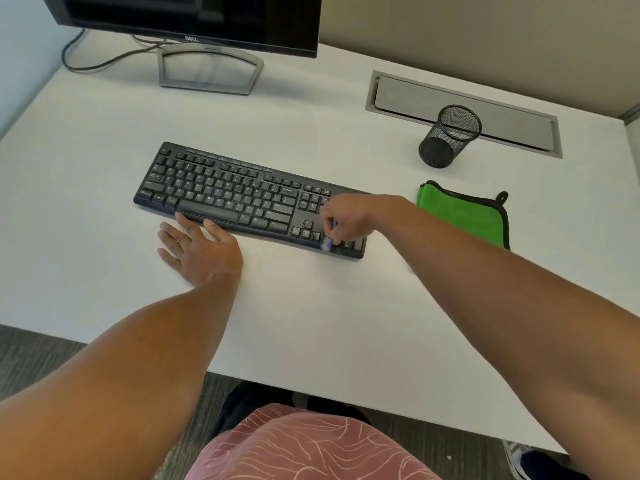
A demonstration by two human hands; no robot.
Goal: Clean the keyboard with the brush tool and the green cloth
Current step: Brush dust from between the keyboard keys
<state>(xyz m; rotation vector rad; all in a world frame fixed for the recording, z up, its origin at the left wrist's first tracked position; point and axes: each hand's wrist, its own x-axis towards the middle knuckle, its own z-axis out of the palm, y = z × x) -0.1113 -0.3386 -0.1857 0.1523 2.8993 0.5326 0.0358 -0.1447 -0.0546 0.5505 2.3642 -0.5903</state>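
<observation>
- Lying at a slant across the middle of the white desk (104, 140), the black keyboard (221, 192) is seen with its left end farther from the person and its right end nearer.
- The right hand (346, 216) is held over the keyboard's right end, around the arrow keys and number pad, with its fingers curled round the brush tool (330, 233).
- The brush tool is seen only in part: a blue handle shows below the fingers, and a pale, blurred tip touches or nearly touches the keys near the keyboard's front right corner; which of the two cannot be told.
- The left hand (197, 247) is laid flat on the desk just in front of the keyboard, fingers straight and spread, nothing held; two fingertips (181, 218) are placed against the front edge below the space bar.
- The green cloth (464, 216), edged in black with a small hanging loop at one corner, is left folded on the desk to the right of the keyboard, apart from it and partly hidden by the right forearm.
- A black mesh pen cup (448, 136) is stood behind the cloth, in front of a grey cable hatch (415, 98) set into the desk.
- A dark monitor (194, 19) on a grey stand is placed at the back left, with a cable trailed beside it.
- A pink patterned garment (304, 445) is seen at the bottom edge.
</observation>
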